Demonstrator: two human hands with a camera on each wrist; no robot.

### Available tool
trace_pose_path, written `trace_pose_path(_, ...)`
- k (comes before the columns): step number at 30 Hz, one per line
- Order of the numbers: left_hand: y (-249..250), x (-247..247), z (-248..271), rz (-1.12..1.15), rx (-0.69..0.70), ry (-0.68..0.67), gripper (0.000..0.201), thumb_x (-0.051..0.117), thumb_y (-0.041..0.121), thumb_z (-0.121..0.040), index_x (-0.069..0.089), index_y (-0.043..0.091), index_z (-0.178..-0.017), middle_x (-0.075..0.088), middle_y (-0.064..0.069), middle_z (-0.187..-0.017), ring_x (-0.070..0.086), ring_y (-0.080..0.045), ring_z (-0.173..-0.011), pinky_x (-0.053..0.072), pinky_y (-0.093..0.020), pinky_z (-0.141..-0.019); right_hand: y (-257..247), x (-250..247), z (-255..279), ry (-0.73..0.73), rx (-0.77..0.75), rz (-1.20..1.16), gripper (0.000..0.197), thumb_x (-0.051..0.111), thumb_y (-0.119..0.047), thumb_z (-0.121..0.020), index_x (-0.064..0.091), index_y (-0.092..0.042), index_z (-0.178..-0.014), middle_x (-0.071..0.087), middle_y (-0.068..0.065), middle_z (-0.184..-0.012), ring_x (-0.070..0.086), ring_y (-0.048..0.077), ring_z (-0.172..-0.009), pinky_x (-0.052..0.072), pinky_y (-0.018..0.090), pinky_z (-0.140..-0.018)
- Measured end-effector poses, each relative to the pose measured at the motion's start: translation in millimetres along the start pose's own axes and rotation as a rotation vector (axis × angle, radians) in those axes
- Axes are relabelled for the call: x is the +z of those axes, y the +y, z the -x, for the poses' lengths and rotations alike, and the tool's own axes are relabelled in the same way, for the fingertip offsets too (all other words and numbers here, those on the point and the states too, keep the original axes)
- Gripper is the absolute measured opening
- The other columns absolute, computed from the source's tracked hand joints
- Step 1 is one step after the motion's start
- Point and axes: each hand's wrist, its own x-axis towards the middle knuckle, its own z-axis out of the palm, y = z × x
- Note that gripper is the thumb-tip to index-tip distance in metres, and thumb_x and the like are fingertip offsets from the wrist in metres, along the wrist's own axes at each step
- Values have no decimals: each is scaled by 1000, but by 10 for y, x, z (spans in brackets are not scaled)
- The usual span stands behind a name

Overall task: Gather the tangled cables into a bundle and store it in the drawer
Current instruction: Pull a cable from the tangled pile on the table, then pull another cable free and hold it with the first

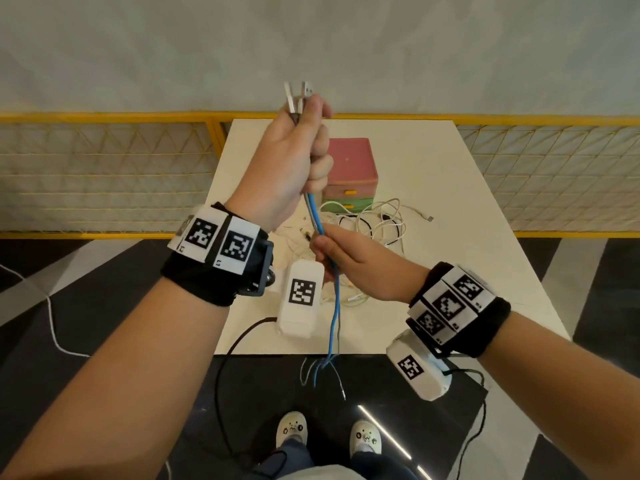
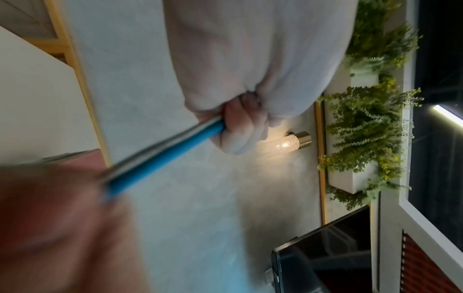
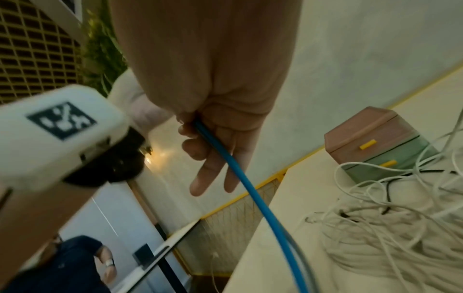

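— Where did you have the cables?

— My left hand was raised above the table's far half, fist clamped round the bundle of cables, plugs sticking out on top. My right hand pinched the blue strand lower down; the loose ends hung past the near edge.

— And the drawer?

— The drawer unit stood near the far edge, both drawers closed, white tangled cables just before it. The table's right side lay bare.
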Motion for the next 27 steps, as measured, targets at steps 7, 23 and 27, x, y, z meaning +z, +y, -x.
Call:
trace_pose_path(7, 140, -243, -51, -1, 30, 104, 33, 26, 35, -108, 44, 17, -87, 22, 9, -52, 15, -4, -38, 16, -17, -38, 419, 146, -104, -265, 272, 44, 23, 28, -26, -103, 44, -11, -97, 44, 3, -71, 56, 23, -58, 54, 35, -61)
trace_pose_path(23, -375, -703, 271, -389, -279, 152, 32, 46, 36, -103, 38, 21, -76, 29, 9, -54, 22, -8, -44, 21, -21, -40, 1340, 586, -692, -403, 422, 669, 35, 46, 3, -85, 63, -7, -114, 56, 12, -125, 54, 31, -115, 46, 31, -94)
trace_pose_path(27, -497, -725, 298, -467, -320, 170, 36, 63, 22, -94, 35, 21, -70, 26, 4, -58, 23, -13, -50, 25, -25, -49, 1529, 677, -717, -380, 435, 779, 27, 57, -3, -85, 64, -9, -111, 60, 11, -121, 57, 30, -112, 48, 37, -96)
